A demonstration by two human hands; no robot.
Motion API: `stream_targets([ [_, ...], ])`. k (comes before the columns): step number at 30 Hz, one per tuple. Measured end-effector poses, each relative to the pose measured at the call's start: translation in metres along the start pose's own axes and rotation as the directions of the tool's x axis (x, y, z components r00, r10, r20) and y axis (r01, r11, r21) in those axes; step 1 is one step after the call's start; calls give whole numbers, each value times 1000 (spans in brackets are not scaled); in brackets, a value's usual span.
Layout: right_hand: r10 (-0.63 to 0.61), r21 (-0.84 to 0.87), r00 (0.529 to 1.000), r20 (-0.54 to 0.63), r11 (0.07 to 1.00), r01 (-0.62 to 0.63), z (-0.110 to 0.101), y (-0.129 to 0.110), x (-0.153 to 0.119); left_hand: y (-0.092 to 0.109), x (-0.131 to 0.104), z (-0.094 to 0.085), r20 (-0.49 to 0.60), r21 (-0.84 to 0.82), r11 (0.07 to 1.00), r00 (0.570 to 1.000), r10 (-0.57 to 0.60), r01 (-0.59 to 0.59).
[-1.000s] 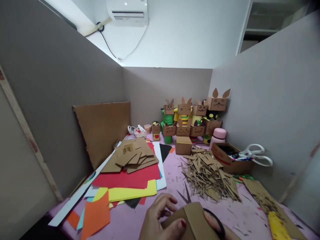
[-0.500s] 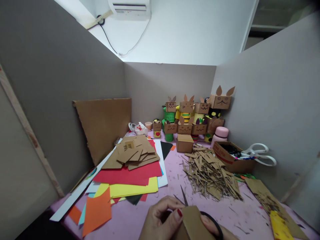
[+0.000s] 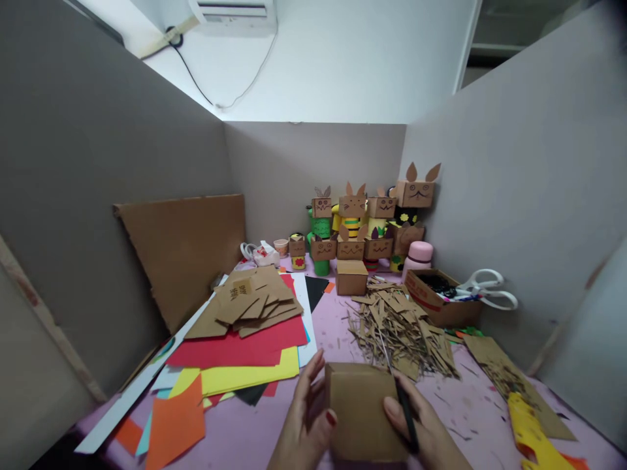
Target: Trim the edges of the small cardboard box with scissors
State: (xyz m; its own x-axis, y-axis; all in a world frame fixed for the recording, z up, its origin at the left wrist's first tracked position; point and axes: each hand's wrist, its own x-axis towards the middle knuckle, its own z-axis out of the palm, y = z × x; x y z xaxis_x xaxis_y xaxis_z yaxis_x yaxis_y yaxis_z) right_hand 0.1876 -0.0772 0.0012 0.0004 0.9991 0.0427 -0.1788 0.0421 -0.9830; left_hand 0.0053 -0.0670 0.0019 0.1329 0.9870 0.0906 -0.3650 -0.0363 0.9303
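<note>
Head view: cardboard piece [image 3: 361, 411] now raised between hands, scissors [image 3: 402, 399] closed.

A flat piece of brown cardboard [image 3: 361, 412], roughly square with a plain matte face, sits near the bottom edge of the view, a little right of centre. It is held above the pink table, its face turned up toward the camera and its far edge level. A pair of black-handled scissors [image 3: 398, 391] lies along its right side, the thin blades pointing away toward the far end, the dark handle against the cardboard's right edge.
</note>
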Motion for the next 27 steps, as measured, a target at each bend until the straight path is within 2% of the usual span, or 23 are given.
stream_targets([
  [3, 7, 90, 999, -47, 996, -3, 0, 15, 3, -2, -1, 4, 64, -55, 995, 995, -77, 81],
  [6, -76, 75, 989, -129, 993, 86, -6, 22, 5, 2, -1, 8, -6, -140, 988, 998, -59, 58],
  [9, -228, 0, 945, -236, 972, 234, -18, 15, 6, 10, 1, 10, -84, -203, 979, 995, -45, 27],
  [10, -232, -11, 944, -234, 972, 236, -22, 11, 7, 12, 1, 11, -108, -213, 977, 993, -50, 26],
  [14, 29, 5, 996, -86, 1000, -29, -23, 6, 11, 22, 1, 12, -167, -227, 972, 980, -105, 65],
  [16, 61, 15, 997, -48, 998, -60, -17, 10, 12, 26, 0, 13, -181, -230, 972, 979, -96, 53],
  [21, -70, 2, 997, -41, 998, 70, -5, 22, 5, 31, 3, 12, -208, -209, 978, 978, -32, -12],
  [27, -278, -170, 955, -108, 951, 257, -11, 17, -6, 31, 8, 4, -257, -211, 977, 966, -40, -16],
])
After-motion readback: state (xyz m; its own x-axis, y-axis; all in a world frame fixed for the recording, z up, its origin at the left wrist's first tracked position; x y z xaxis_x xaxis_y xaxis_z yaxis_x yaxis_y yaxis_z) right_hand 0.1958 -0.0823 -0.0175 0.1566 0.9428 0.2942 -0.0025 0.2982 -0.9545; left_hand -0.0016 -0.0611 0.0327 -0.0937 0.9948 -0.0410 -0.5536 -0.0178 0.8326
